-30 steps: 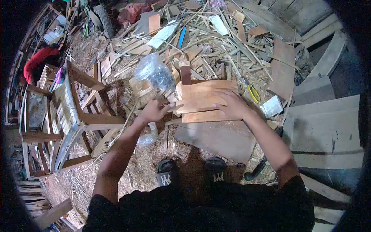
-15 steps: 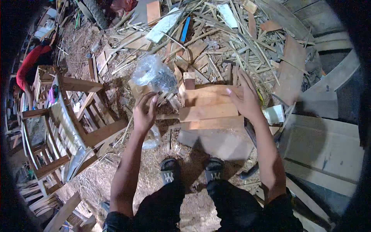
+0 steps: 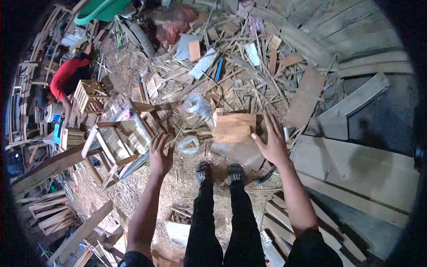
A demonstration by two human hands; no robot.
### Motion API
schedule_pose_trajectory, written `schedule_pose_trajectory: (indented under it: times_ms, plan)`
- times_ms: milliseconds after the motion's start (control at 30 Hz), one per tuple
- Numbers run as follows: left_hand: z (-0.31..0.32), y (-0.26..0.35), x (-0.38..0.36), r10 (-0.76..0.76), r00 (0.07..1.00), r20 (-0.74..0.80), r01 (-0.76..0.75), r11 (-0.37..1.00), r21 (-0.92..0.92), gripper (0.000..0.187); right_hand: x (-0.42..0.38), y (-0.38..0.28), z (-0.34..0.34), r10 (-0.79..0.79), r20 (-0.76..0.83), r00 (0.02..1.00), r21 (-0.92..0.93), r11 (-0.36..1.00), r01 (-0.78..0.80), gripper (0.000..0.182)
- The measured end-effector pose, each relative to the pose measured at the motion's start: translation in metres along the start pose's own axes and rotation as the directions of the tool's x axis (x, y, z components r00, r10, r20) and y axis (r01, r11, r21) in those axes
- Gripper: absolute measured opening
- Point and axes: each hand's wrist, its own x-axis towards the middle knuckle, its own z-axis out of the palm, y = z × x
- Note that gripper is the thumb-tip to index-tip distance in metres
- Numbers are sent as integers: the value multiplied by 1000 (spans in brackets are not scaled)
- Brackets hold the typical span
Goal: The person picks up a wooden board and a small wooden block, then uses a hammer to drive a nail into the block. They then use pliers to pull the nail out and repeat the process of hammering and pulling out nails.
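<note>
Wooden boards (image 3: pixel 234 126) stacked | hands (image 3: pixel 161 155) (image 3: pixel 272 141) spread, empty, flanking | scrap all round

Views: one, worn on the head.
Facing: forward and steeply down over the person's own legs to the dirt floor (image 3: pixel 178 191).
Height: standing; floor looked well below.
Lens: wide fisheye, dark rounded corners.
Centre: stacked boards (image 3: pixel 234 127) just beyond the feet.
Edges: chair frame (image 3: pixel 116 144) at left, planks (image 3: pixel 364 164) at right.

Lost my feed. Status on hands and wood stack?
Left hand open, empty. Right hand open, empty. Stacked light-brown wooden boards lie untouched ahead. Clear plastic bag beside them.
</note>
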Motion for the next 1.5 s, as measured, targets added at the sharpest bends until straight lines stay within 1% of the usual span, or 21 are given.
schedule_pose_trajectory:
  times_ms: [33,67,167,233,367,433,500,533,567,633,667,733,800,833,900,967,1033,1067,1300,1400,1500]
  plan:
    - [-18,10,4,1,1000,-13,-1,1000,-2,37,2,-11,-16,-1,-3,1000,16,1000,1,87]
    - [-33,18,8,19,999,-31,-19,1000,9,38,5,-20,-30,-15,-23,1000,104,994,17,87]
    - [-69,48,18,15,998,-64,-15,1000,-4,38,12,-43,-68,-35,-73,997,48,998,38,86]
    - [-84,61,23,57,989,-138,-62,998,-31,35,15,-54,-86,-30,-85,996,38,999,34,86]
    - [-95,74,24,28,991,-129,-34,998,-49,31,17,-58,-102,-67,-121,990,70,995,76,87]
    - [-95,68,26,30,991,-131,-37,998,-51,32,19,-59,-106,-72,-121,990,77,994,82,88]
    - [-95,56,29,20,990,-138,-26,999,-44,32,21,-64,-108,7,-72,997,27,1000,-5,87]
    - [-95,48,30,15,991,-135,-22,998,-51,32,24,-68,-109,12,-83,997,105,995,-4,85]
    - [-95,39,36,8,989,-145,-15,999,-47,32,30,-71,-109,9,-81,997,95,995,-2,85]
    - [-102,21,40,-18,989,-145,11,999,-50,32,37,-78,-105,78,0,997,23,997,-78,82]
    - [-106,12,43,-25,988,-152,16,998,-64,32,42,-83,-100,76,-4,997,62,995,-75,80]
    - [-109,-8,48,-28,985,-171,21,999,-41,34,56,-99,-92,63,26,998,47,997,-64,80]
    - [-110,-24,54,-81,982,-172,76,996,-34,34,73,-116,-82,71,66,995,22,997,-72,80]
    - [-111,-31,57,-106,979,-172,106,994,-7,34,84,-124,-77,63,73,995,18,998,-64,80]
    - [-109,-44,63,-177,969,-171,172,984,-40,34,104,-138,-65,47,86,995,10,999,-48,81]
    - [-108,-57,66,-165,969,-185,158,986,-49,34,121,-150,-55,48,103,994,-10,999,-47,80]
    - [-114,-61,67,-182,967,-178,171,982,-78,34,138,-168,-53,27,112,993,41,999,-32,79]
    - [-119,-62,68,-190,965,-181,175,980,-98,35,144,-171,-50,-15,109,994,28,1000,12,77]
    - [-128,-75,62,-210,958,-197,165,961,-224,35,182,-197,-44,-37,130,991,-38,998,42,73]
    - [-128,-79,60,-213,952,-222,158,958,-239,35,189,-204,-49,-50,154,987,-11,999,52,72]
    - [-122,-86,61,-243,943,-230,181,949,-259,37,207,-203,-47,-116,162,980,15,993,115,70]
